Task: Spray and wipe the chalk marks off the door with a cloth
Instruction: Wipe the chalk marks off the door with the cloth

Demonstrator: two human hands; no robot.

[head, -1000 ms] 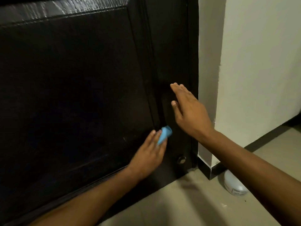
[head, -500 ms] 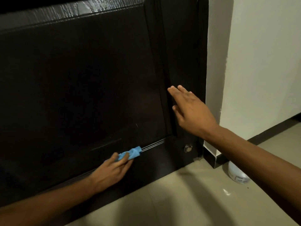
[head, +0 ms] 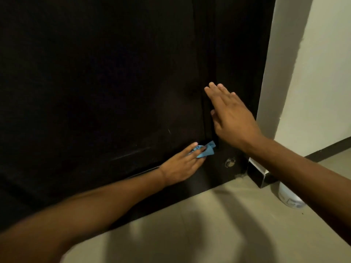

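Observation:
A dark brown door (head: pixel 98 76) fills most of the view. My left hand (head: pixel 180 164) presses a small blue cloth (head: pixel 206 150) against the lower right corner of the door's inset panel, fingers straight over the cloth. My right hand (head: pixel 231 116) lies flat with straight fingers on the door's right stile, just above the cloth. A faint pale scratch-like mark (head: pixel 169 131) shows on the panel a little left of the cloth. A white bottle (head: pixel 288 196) stands on the floor by the wall, half hidden behind my right forearm.
A white wall corner (head: pixel 275 73) with dark skirting (head: pixel 260 177) stands right of the door. A round metal fitting (head: pixel 229 162) sits low on the door's bottom rail. Beige floor tiles (head: pixel 190 234) lie below.
My left hand has slid the cloth to the right along the panel's lower edge, back into the corner. My right hand stays flat on the stile.

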